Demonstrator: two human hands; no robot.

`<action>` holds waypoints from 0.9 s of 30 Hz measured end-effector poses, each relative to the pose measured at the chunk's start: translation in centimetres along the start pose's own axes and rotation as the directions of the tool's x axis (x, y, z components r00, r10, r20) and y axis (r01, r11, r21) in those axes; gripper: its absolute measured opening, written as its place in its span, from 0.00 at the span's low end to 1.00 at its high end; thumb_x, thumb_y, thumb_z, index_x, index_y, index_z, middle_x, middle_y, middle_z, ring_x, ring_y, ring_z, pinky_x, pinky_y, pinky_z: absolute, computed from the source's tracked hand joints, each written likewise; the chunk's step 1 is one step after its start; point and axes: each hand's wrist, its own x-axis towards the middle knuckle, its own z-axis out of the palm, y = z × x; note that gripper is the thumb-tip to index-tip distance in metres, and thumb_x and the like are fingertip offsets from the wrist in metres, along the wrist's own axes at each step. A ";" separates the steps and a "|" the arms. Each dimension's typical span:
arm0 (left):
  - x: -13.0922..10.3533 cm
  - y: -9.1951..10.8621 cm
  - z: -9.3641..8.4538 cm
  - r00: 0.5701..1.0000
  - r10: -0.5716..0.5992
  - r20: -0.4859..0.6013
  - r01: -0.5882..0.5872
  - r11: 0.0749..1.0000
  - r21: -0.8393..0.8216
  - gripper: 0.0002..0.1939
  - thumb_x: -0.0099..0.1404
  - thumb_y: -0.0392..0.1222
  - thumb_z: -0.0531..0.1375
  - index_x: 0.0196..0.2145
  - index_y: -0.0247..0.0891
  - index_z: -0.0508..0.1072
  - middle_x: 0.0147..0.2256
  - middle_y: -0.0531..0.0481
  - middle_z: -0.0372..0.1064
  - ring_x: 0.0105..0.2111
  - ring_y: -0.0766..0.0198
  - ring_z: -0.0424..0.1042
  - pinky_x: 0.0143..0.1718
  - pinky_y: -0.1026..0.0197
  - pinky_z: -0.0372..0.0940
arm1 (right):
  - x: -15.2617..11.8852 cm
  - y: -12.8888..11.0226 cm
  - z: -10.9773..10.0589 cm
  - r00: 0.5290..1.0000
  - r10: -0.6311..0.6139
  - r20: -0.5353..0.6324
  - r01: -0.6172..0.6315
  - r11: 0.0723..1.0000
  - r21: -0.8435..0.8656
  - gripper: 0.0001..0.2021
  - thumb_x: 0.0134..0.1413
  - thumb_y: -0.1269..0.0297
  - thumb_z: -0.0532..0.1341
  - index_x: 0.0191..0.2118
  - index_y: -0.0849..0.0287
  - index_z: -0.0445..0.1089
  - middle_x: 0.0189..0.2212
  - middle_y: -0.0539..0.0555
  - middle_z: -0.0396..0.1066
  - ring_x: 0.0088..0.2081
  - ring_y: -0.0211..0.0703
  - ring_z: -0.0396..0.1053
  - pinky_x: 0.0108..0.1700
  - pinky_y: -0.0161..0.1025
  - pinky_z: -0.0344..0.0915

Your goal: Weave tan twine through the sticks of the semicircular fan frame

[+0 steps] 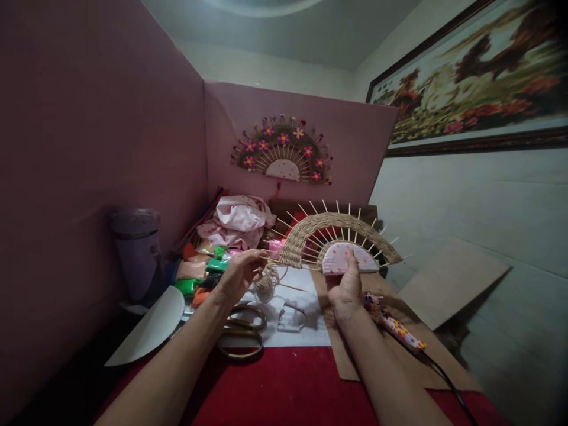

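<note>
Twine (266,285) lies below the left end of our fan (306,232), raised above the table (284,384). Its band looks partway through weaving, which calls for steady support. Our left hand (242,275), fingers nearly closed, pinches that end; whether it grips twine too, we cannot tell. Our right hand (346,293) clasps the fan's cloth-covered centre (344,259), thumb in front. The glue gun (397,330) lies below the fan's right side.

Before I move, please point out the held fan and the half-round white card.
Held fan (337,220): head view, its woven band.
Half-round white card (153,331): head view, its flat face.
</note>
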 end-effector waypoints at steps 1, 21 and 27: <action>0.0 0.0 0.0 0.999 0.033 -0.021 -0.032 0.999 0.008 0.06 0.48 0.37 0.62 0.26 0.31 0.71 0.21 0.51 0.65 0.19 0.72 0.61 0.17 0.71 0.53 | 0.0 0.0 0.0 1.000 -0.003 0.001 0.003 1.000 0.006 0.15 0.41 0.59 0.63 0.38 0.56 0.68 0.28 0.43 0.72 0.26 0.32 0.68 0.26 0.29 0.66; 1.7 0.2 -3.3 0.914 0.217 -0.342 -0.189 0.975 0.113 0.14 0.41 0.34 0.66 0.26 0.36 0.65 0.18 0.60 0.61 0.12 0.78 0.54 0.12 0.74 0.45 | -0.2 -0.4 0.1 0.999 0.043 -0.031 -0.042 0.999 0.032 0.12 0.42 0.61 0.63 0.37 0.56 0.68 0.25 0.43 0.72 0.23 0.32 0.68 0.22 0.29 0.65; -0.2 -0.5 -0.2 0.992 -0.005 0.125 -0.001 0.999 0.046 0.20 0.47 0.32 0.65 0.40 0.38 0.71 0.25 0.51 0.68 0.22 0.73 0.66 0.18 0.73 0.57 | -0.5 0.2 0.2 0.997 0.075 0.012 -0.075 0.995 0.059 0.12 0.42 0.61 0.63 0.36 0.57 0.68 0.25 0.44 0.72 0.23 0.32 0.69 0.23 0.29 0.67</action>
